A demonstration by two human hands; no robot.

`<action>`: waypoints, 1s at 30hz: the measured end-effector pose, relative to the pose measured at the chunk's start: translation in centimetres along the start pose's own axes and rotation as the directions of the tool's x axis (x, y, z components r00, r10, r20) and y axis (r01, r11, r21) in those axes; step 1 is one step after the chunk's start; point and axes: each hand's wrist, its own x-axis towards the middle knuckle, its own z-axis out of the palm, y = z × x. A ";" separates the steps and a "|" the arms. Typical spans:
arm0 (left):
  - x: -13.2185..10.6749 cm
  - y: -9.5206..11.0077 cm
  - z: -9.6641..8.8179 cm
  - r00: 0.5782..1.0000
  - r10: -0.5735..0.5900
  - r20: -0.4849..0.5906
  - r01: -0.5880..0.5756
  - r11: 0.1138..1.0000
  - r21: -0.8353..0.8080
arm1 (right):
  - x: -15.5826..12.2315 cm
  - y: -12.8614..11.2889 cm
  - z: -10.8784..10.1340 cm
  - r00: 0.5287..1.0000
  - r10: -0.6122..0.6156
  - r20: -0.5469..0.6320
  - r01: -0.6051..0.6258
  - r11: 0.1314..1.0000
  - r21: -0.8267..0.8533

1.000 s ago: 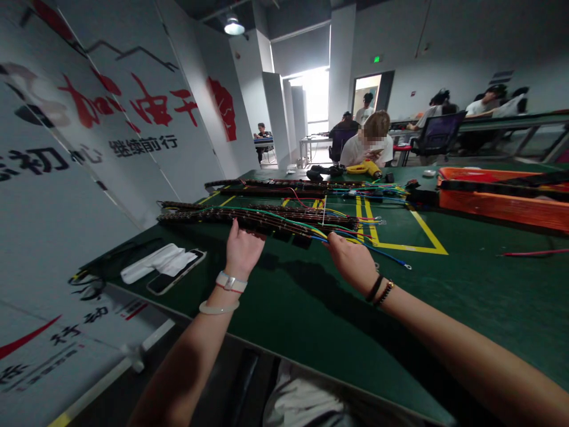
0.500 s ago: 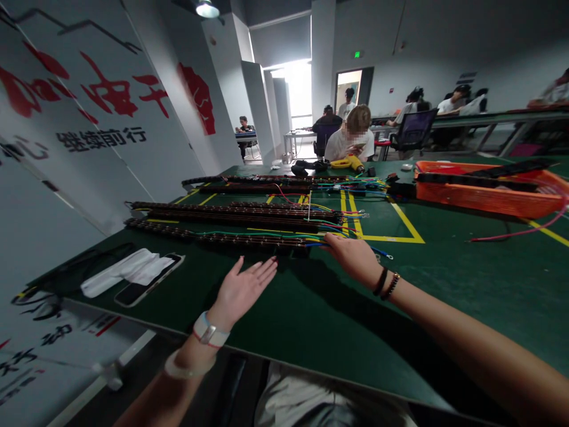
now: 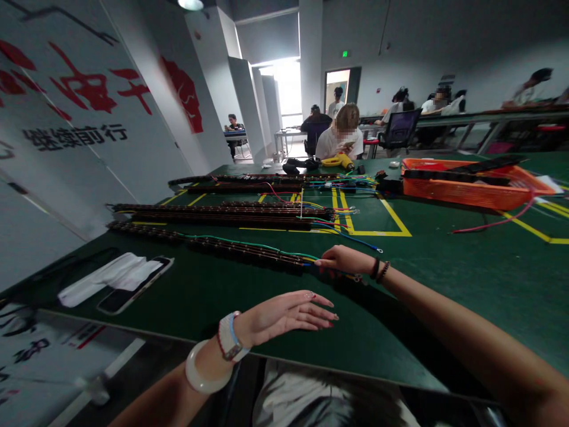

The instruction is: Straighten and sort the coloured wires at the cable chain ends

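Because the green table [image 3: 489,267] carries several long bundles, it comes first. The nearest bundle [image 3: 249,252] lies slantwise on it, apart from the bundles behind [image 3: 222,213], with its right end in the person's fingers. A bundle this long would probably sag or twist if moved by one end alone, so I would judge it best to put a second support under its middle and handle it as one piece, lengthways, without pulling hard on the wires.

Well beyond, to the right, stands an orange basket [image 3: 471,194]. Long black strips [image 3: 457,176] lie in it and across its rim, with something red beside them; how deep the contents go cannot be seen. A pink wire [image 3: 498,224] trails from near its right end onto the table.

The right hand [image 3: 344,259] has thumb and fingers pinched on the wire end of that nearest bundle; whether this end is raised or resting, I cannot tell. The left hand [image 3: 284,314], fingers extended and apart, holds nothing, near the table's front edge. A phone [image 3: 113,299] lies to the left, partly under white paper [image 3: 137,274].

Thinner again, a green wire [image 3: 231,239] runs along the bundle's top. Smallest are the metal rings [image 3: 357,277] just past the right hand; a light, even pinch should keep them from snagging.
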 end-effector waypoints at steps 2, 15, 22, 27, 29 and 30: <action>1.1 0.3 0.1 0.999 -0.019 0.033 0.018 0.999 0.034 | 0.4 0.5 -0.1 0.997 -0.068 -0.023 0.068 0.997 -0.037; 10.2 -0.4 -0.1 0.992 -0.098 -0.077 0.077 0.967 -0.243 | 1.9 3.1 0.5 0.947 -0.308 -0.090 0.311 0.950 0.021; 11.6 -0.7 -0.9 0.997 -0.066 0.045 0.077 0.947 -0.311 | 2.2 3.7 0.7 0.919 -0.378 -0.116 0.385 0.922 0.050; 10.8 -0.9 -2.1 0.996 -0.065 0.063 0.083 0.934 -0.347 | 1.5 2.9 1.1 0.918 -0.333 -0.214 0.343 0.939 0.008; 10.6 -0.8 -2.2 0.998 -0.055 0.042 0.067 0.927 -0.370 | 1.0 2.4 1.2 0.920 -0.302 -0.248 0.306 0.952 -0.026; 10.6 -0.7 -2.1 0.998 -0.056 0.021 0.060 0.924 -0.378 | 0.7 2.2 1.2 0.924 -0.285 -0.253 0.284 0.958 -0.043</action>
